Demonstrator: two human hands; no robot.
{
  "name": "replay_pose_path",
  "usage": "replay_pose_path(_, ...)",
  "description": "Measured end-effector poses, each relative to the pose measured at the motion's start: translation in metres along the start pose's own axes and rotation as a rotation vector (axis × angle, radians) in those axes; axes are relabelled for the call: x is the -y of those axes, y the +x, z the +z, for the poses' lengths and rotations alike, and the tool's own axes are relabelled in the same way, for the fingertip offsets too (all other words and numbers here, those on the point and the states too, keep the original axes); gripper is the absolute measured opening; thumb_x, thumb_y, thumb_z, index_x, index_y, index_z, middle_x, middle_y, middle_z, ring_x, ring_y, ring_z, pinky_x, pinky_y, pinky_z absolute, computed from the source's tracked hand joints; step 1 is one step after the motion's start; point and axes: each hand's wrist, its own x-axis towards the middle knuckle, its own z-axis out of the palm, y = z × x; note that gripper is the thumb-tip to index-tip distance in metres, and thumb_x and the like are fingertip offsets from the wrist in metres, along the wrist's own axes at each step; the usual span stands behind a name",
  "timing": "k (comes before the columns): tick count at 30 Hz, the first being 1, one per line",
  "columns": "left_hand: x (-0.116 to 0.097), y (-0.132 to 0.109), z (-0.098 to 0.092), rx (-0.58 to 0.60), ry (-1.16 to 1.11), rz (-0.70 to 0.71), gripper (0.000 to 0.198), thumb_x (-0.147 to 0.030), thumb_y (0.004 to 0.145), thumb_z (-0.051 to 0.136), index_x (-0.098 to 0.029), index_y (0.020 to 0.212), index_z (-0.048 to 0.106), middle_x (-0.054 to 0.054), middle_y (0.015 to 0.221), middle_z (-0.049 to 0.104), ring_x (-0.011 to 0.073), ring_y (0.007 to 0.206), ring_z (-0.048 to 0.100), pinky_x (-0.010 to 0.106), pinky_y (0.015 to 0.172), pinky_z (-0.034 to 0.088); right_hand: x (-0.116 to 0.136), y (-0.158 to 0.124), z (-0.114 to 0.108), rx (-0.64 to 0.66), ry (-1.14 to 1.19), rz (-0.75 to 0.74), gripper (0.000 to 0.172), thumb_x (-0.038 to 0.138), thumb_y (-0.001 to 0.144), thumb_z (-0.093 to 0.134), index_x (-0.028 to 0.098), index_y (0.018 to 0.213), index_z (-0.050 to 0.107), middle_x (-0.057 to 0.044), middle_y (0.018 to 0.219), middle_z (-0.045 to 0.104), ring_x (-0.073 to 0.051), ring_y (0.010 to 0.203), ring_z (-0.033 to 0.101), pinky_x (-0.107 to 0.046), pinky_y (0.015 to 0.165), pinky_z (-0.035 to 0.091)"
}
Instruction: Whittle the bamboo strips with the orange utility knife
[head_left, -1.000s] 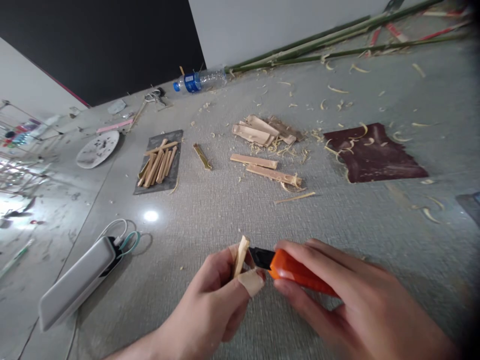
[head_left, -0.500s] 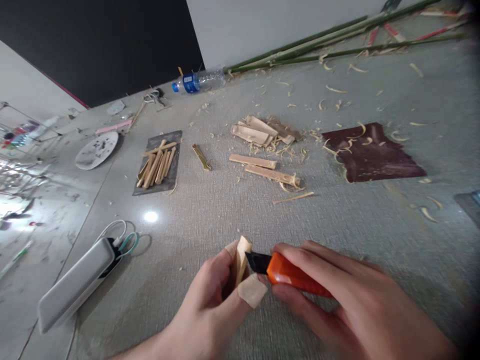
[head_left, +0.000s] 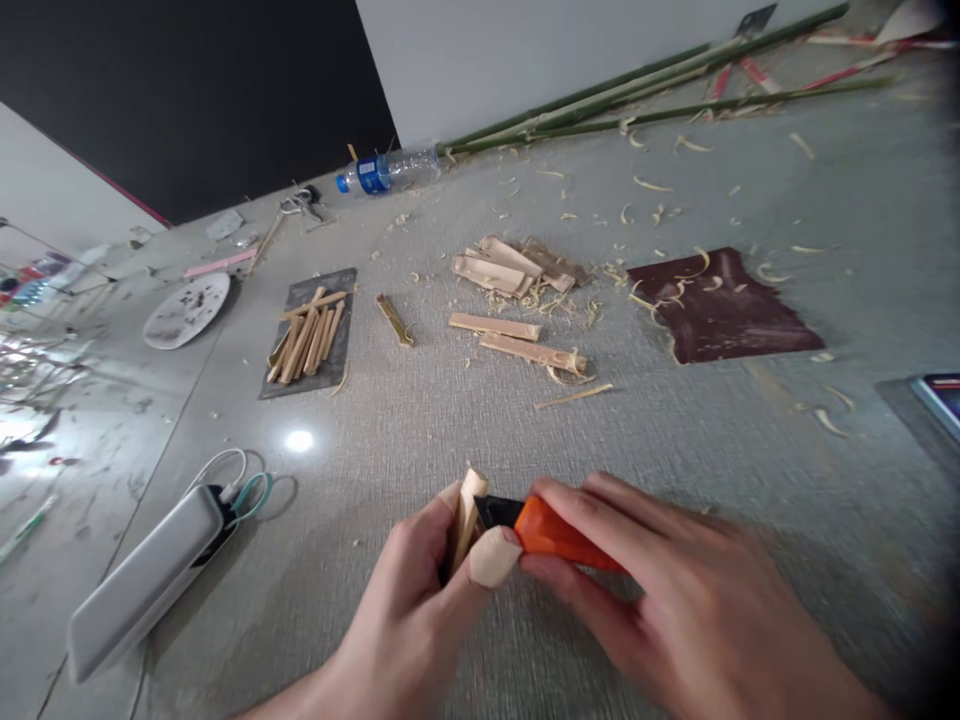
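My left hand (head_left: 424, 590) is closed round a short pale bamboo strip (head_left: 466, 510), which stands up tilted between thumb and fingers. Tape covers the tip of that thumb. In my right hand (head_left: 660, 580) is an orange utility knife (head_left: 562, 535), its black blade (head_left: 499, 511) pointing left against the strip's right side near the upper end. The left thumb sits just below the blade. Beyond the hands lie two longer bamboo pieces (head_left: 532, 352) and a pile of flat bamboo slats (head_left: 499, 270) among curled shavings.
Several cut sticks (head_left: 307, 340) rest on dark sandpaper (head_left: 276, 385) at left. A brown sandpaper sheet (head_left: 735, 320) lies at right, a power bank (head_left: 146, 580) with cables at left. Further back are a plastic bottle (head_left: 386, 172), green bamboo poles (head_left: 637, 95) and a white plate (head_left: 187, 312). A phone (head_left: 941, 400) is at the right edge.
The whole view has shifted slightly, bringing more of the phone into sight at the right. Both hands keep their grips, and the blade stays against the bamboo strip.
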Motion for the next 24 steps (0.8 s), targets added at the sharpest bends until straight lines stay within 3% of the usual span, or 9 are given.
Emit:
replay_pose_path(7, 0.001, -0.002, 0.009, -0.006, -0.205, -0.212, 0.049, -0.069, 0.093, 0.064, -0.023, 0.084, 0.049, -0.013, 0.051, 0.027, 0.0048, 0.04, 0.015, 0.02, 0.035, 0.015, -0.002, -0.001, 0.003, -0.063, -0.173, 0.01, 0.033, 0.04, 0.109, 0.05, 0.019, 0.121, 0.07, -0.006, 0.089, 0.078, -0.018, 0.06, 0.072, -0.031, 0.05, 0.048)
replay_pose_path(10, 0.003, -0.007, 0.013, 0.043, -0.26, -0.26, 0.055, -0.073, 0.088, 0.068, -0.022, 0.081, 0.047, -0.012, 0.056, 0.032, 0.0033, 0.042, 0.017, 0.018, 0.037, 0.015, -0.014, 0.004, -0.003, -0.118, -0.312, 0.204, 0.036, 0.05, 0.108, 0.049, 0.023, 0.114, 0.072, -0.003, 0.078, 0.075, -0.018, 0.048, 0.064, -0.031, 0.04, 0.034)
replay_pose_path(12, 0.002, -0.009, 0.013, 0.077, -0.268, -0.266, 0.054, -0.07, 0.085, 0.073, -0.021, 0.083, 0.049, -0.012, 0.056, 0.033, 0.0028, 0.042, 0.019, 0.017, 0.038, 0.014, -0.02, 0.007, -0.007, -0.154, -0.33, 0.327, 0.038, 0.054, 0.106, 0.048, 0.024, 0.109, 0.071, -0.004, 0.081, 0.075, -0.021, 0.05, 0.066, -0.031, 0.042, 0.037)
replay_pose_path(16, -0.005, -0.007, 0.004, 0.076, -0.333, -0.301, 0.042, -0.059, 0.089, 0.072, -0.024, 0.09, 0.05, -0.014, 0.047, 0.027, 0.0046, 0.039, 0.013, 0.016, 0.034, 0.014, -0.019, 0.006, -0.007, -0.05, -0.103, 0.222, 0.029, 0.05, 0.106, 0.051, 0.026, 0.115, 0.065, -0.002, 0.09, 0.077, -0.022, 0.067, 0.075, -0.032, 0.055, 0.053)
replay_pose_path(24, -0.005, 0.0, -0.003, 0.094, -0.326, -0.265, 0.029, -0.045, 0.093, 0.069, -0.022, 0.088, 0.051, -0.013, 0.05, 0.031, 0.0042, 0.04, 0.016, 0.013, 0.035, 0.018, -0.01, 0.002, -0.004, 0.006, 0.085, 0.121, 0.022, 0.042, 0.105, 0.055, 0.025, 0.117, 0.063, -0.002, 0.093, 0.078, -0.018, 0.068, 0.076, -0.029, 0.056, 0.058)
